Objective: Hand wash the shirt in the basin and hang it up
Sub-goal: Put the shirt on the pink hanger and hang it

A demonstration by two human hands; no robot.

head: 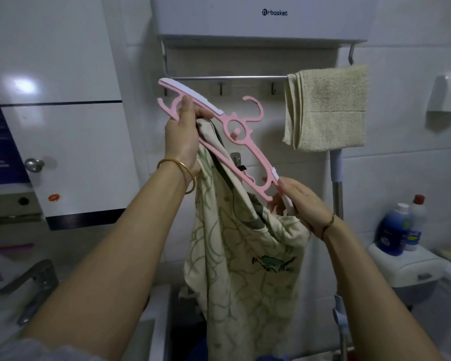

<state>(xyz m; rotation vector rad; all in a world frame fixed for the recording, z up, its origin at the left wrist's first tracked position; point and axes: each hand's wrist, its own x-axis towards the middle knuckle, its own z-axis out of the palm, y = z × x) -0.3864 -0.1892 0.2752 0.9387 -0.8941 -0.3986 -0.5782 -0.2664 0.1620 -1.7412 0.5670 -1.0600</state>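
A cream shirt [245, 256] with a green leaf pattern and a small dinosaur print hangs wet in front of me. A pink plastic hanger [235, 128] lies tilted across its collar, upper end to the left. My left hand [182, 136] grips the hanger's upper arm together with the shirt's collar. My right hand [300, 201] pinches the hanger's lower end and holds the shirt's other shoulder. The basin is hidden below the shirt.
A metal rail [229, 77] with hooks runs along the wall behind the hanger, with a beige towel [326, 108] draped on its right end. A white appliance [266, 16] hangs above. A faucet [31, 282] is at lower left, detergent bottles [399, 227] at right.
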